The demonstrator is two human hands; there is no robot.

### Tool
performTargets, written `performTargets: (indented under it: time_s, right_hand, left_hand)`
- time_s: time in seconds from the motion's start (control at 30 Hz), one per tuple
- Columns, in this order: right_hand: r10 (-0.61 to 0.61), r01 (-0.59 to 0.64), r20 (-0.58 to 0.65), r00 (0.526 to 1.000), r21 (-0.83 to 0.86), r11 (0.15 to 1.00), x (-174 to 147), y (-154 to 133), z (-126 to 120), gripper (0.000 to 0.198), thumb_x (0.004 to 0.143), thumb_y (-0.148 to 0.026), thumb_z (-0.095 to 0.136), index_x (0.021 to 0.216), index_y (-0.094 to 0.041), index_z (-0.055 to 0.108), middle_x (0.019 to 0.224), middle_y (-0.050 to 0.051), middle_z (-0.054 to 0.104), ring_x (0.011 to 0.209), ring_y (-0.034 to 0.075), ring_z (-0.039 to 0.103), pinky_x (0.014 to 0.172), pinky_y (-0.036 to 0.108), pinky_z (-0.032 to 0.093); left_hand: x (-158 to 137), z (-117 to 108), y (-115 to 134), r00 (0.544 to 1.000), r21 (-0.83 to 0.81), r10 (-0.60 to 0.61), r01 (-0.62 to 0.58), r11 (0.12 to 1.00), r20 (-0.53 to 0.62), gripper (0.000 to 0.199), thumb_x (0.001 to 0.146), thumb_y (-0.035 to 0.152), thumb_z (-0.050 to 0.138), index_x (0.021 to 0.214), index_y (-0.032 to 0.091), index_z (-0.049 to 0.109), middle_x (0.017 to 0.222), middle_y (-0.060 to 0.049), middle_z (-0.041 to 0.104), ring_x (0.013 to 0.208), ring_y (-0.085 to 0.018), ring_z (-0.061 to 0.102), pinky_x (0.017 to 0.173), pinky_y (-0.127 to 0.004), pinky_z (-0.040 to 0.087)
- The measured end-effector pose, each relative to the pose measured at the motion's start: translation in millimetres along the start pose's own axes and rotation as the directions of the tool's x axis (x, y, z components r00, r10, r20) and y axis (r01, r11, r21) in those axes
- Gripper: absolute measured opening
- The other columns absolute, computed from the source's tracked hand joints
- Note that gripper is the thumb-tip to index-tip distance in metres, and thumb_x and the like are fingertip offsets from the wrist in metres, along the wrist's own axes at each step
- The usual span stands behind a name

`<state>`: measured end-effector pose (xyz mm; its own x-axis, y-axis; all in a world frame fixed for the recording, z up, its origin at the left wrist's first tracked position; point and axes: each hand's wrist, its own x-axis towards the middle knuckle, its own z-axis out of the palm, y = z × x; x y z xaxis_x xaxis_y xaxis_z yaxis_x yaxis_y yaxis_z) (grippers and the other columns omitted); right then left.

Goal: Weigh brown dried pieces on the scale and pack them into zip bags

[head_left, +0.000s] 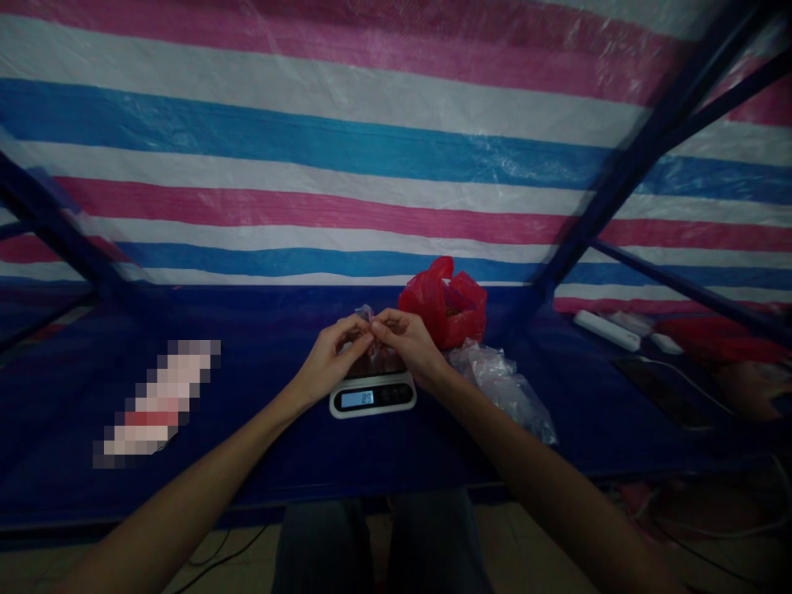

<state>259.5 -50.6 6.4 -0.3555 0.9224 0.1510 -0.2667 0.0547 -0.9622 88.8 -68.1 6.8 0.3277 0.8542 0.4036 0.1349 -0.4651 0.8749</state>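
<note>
Over a small digital scale (372,397), my left hand (336,355) and my right hand (409,342) meet with their fingertips together. Both pinch the top of a clear plastic bag (365,313), whose lower part is mostly hidden between the hands. Digits that look like 89 show on the scale's lit display; a decimal point cannot be made out. Behind my right hand stands a red plastic bag (440,307), open at the top with something brownish inside. Several clear plastic bags (498,384) lie in a loose pile beside my right forearm.
A blue surface (260,450) carries everything, with dark blue frame bars (594,206) on both sides. Striped sheeting (346,198) hangs behind. At left lies a pixelated object (162,400). To the right are a white oblong device (606,330), a dark phone-like slab (662,392) and a white cable.
</note>
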Motion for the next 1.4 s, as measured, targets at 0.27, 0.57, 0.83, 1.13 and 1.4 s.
performTargets:
  time_s: [0.27,0.57,0.83,1.13,1.4]
  right_hand:
    - [-0.122,0.134,0.065,0.990,-0.212,0.968,0.8,1.3,-1.1,0.036,0.084,-0.051,0.073,0.078,-0.020,0.056,0.067,-0.004,0.056,0.055,0.010,0.052,0.052,0.022,0.043]
    - [-0.368,0.279,0.101,0.924,-0.837,0.471,-2.4,2.3,0.3,0.014,0.091,-0.019,0.056,0.078,-0.021,0.051,0.076,0.000,0.058,0.067,0.014,0.052,0.062,0.027,0.036]
    - [-0.454,0.176,-0.017,0.891,-0.908,0.380,-8.9,-4.9,4.9,0.008,0.088,-0.020,0.059,0.086,-0.022,0.052,0.080,-0.001,0.057,0.066,0.015,0.051,0.061,0.028,0.036]
    - [0.048,-0.035,-0.083,0.995,0.153,0.988,-1.1,-0.3,9.1,0.053,0.084,-0.066,0.067,0.113,-0.022,0.060,0.093,0.003,0.063,0.075,0.017,0.063,0.055,0.028,0.054]
    - [-0.123,0.143,-0.159,0.980,0.120,0.982,0.1,4.8,11.0,0.038,0.078,-0.053,0.080,0.083,-0.018,0.066,0.078,0.001,0.066,0.068,0.015,0.064,0.049,0.023,0.053]
  left_hand:
    - [-1.6,-0.2,-4.4,0.992,0.239,0.049,-0.020,0.971,-0.114,0.021,0.096,0.030,0.057,0.078,0.018,0.058,0.070,0.003,0.057,0.064,-0.012,0.053,0.063,-0.024,0.041]
    - [-2.4,-1.8,-12.4,0.977,0.653,0.173,-0.050,0.755,-0.125,0.017,0.089,0.023,0.055,0.072,0.019,0.056,0.065,0.002,0.058,0.059,-0.013,0.053,0.062,-0.026,0.038]
    - [0.0,-10.4,-11.5,0.920,0.580,0.281,-0.076,0.811,-0.272,0.010,0.080,0.017,0.059,0.071,0.019,0.061,0.071,0.000,0.068,0.068,-0.015,0.062,0.070,-0.027,0.046]
    - [5.5,-29.9,-10.8,0.943,-0.257,0.033,-0.124,0.958,-0.330,0.028,0.086,0.033,0.065,0.065,0.018,0.055,0.071,-0.001,0.069,0.059,-0.014,0.060,0.055,-0.025,0.048]
    - [12.3,-27.9,-10.0,0.921,-0.383,-0.087,-0.071,0.921,-0.379,0.029,0.081,0.034,0.070,0.062,0.018,0.055,0.055,0.004,0.057,0.047,-0.011,0.053,0.048,-0.023,0.045]
